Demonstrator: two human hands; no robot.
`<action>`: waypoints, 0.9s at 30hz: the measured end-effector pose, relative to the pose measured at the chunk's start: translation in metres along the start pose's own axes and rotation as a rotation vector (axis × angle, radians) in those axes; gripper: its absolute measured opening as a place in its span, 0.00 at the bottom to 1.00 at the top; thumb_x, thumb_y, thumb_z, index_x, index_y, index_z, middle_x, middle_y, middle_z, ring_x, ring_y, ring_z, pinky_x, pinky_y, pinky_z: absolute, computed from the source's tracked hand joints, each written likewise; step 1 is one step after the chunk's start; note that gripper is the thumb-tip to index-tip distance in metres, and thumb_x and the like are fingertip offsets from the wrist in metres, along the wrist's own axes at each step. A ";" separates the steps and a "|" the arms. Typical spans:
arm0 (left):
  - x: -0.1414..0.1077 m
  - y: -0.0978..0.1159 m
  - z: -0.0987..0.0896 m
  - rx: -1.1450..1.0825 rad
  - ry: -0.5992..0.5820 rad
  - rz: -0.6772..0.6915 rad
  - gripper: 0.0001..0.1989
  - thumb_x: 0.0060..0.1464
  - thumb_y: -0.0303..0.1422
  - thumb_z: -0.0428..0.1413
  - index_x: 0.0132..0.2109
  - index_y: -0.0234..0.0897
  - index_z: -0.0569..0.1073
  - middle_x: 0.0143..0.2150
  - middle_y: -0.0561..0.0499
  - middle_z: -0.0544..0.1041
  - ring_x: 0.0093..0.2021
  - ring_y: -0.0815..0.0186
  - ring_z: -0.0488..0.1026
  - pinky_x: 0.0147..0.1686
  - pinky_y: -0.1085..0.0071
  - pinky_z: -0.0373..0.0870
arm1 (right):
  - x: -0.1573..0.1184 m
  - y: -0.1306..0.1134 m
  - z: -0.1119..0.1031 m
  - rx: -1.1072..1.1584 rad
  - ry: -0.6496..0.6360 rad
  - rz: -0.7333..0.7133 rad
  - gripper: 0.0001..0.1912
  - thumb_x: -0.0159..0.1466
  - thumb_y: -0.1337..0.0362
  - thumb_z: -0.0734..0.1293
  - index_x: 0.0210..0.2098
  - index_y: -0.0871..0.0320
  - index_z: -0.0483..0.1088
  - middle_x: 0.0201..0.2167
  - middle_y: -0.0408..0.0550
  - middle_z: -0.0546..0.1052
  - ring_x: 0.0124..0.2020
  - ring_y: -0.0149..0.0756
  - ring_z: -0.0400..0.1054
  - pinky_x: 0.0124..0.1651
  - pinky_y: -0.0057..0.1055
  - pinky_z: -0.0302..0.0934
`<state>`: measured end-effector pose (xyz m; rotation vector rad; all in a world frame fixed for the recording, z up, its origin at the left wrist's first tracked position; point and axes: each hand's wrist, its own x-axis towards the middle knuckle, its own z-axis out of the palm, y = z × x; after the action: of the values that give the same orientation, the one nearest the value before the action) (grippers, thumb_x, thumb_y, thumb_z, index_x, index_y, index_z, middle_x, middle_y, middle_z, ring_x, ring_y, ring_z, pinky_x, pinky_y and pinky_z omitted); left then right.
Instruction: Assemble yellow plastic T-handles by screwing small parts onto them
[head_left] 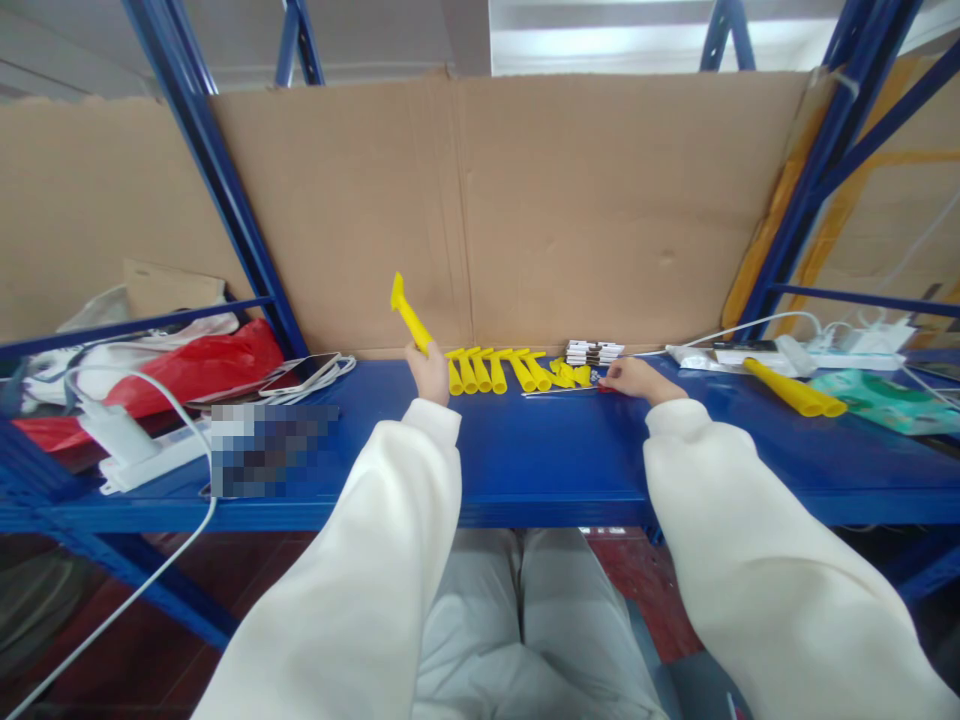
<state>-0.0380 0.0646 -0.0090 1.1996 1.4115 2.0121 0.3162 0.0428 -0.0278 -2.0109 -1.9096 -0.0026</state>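
Observation:
My left hand (430, 374) is wrapped round the lower end of a yellow tool (409, 315), held tilted with its wide head up. Just right of that hand, a row of similar yellow tools (482, 371) lies on the blue table (551, 450). Small yellow pieces (571, 374) are heaped at the row's right end, in front of a stack of white and dark items (592, 352). My right hand (626, 378) is closed at the table, its fingertips at a small red thing (603, 387). A thin rod (556, 392) lies left of these fingertips.
Cardboard (600, 210) stands behind the table. At left are a red bag (202, 370), a power strip (154, 455) and cables. Two yellow tubes (795, 388), a green packet (885, 398) and another power strip (862, 357) lie at right. Blue posts (225, 190) flank the space.

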 end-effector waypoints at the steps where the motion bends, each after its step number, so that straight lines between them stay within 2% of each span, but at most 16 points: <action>1: -0.002 0.002 0.003 -0.054 0.007 -0.074 0.06 0.61 0.24 0.48 0.44 0.39 0.64 0.38 0.49 0.70 0.42 0.60 0.77 0.45 0.65 0.74 | 0.000 0.000 0.000 -0.010 -0.008 0.015 0.13 0.59 0.52 0.74 0.34 0.55 0.81 0.30 0.49 0.82 0.36 0.40 0.77 0.39 0.28 0.67; 5: -0.014 0.008 0.010 -0.155 -0.022 -0.196 0.09 0.56 0.22 0.52 0.39 0.41 0.62 0.31 0.57 0.67 0.31 0.69 0.73 0.36 0.72 0.72 | -0.002 0.000 -0.004 -0.037 -0.069 0.057 0.12 0.60 0.52 0.74 0.34 0.55 0.81 0.30 0.50 0.82 0.37 0.41 0.78 0.40 0.29 0.67; 8: -0.018 0.009 0.012 -0.146 -0.090 -0.189 0.10 0.53 0.22 0.52 0.39 0.41 0.63 0.30 0.59 0.66 0.27 0.72 0.71 0.31 0.75 0.70 | -0.003 0.001 -0.008 -0.034 -0.115 0.090 0.12 0.59 0.53 0.74 0.34 0.56 0.81 0.31 0.52 0.82 0.38 0.43 0.78 0.41 0.31 0.68; 12: -0.021 0.009 0.013 -0.120 -0.142 -0.160 0.09 0.55 0.24 0.53 0.40 0.41 0.63 0.30 0.59 0.67 0.24 0.72 0.68 0.27 0.76 0.68 | -0.001 0.009 -0.011 -0.060 -0.135 0.166 0.12 0.58 0.54 0.75 0.35 0.56 0.81 0.34 0.54 0.83 0.40 0.46 0.79 0.44 0.35 0.69; 17: -0.026 0.012 0.014 -0.085 -0.206 -0.150 0.07 0.58 0.28 0.57 0.39 0.40 0.65 0.32 0.56 0.70 0.26 0.70 0.71 0.31 0.72 0.72 | 0.001 0.019 -0.012 -0.088 -0.082 0.169 0.14 0.57 0.54 0.74 0.40 0.54 0.81 0.38 0.55 0.83 0.45 0.49 0.78 0.48 0.39 0.70; 23: -0.032 0.011 0.017 -0.046 -0.261 -0.190 0.14 0.53 0.19 0.58 0.41 0.40 0.63 0.32 0.57 0.71 0.30 0.69 0.74 0.36 0.71 0.74 | -0.008 0.009 -0.018 -0.143 -0.112 0.313 0.13 0.60 0.61 0.70 0.44 0.55 0.80 0.49 0.62 0.81 0.55 0.56 0.75 0.57 0.51 0.66; 27: -0.034 0.007 0.017 0.014 -0.338 -0.161 0.18 0.50 0.17 0.56 0.44 0.40 0.64 0.35 0.55 0.73 0.34 0.67 0.76 0.38 0.70 0.74 | -0.013 0.000 -0.022 -0.167 -0.105 0.328 0.14 0.60 0.62 0.69 0.45 0.55 0.80 0.53 0.63 0.80 0.56 0.58 0.74 0.57 0.54 0.66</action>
<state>-0.0046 0.0463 -0.0150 1.3129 1.3082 1.6049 0.3206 0.0246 -0.0107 -2.4613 -1.6629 0.0306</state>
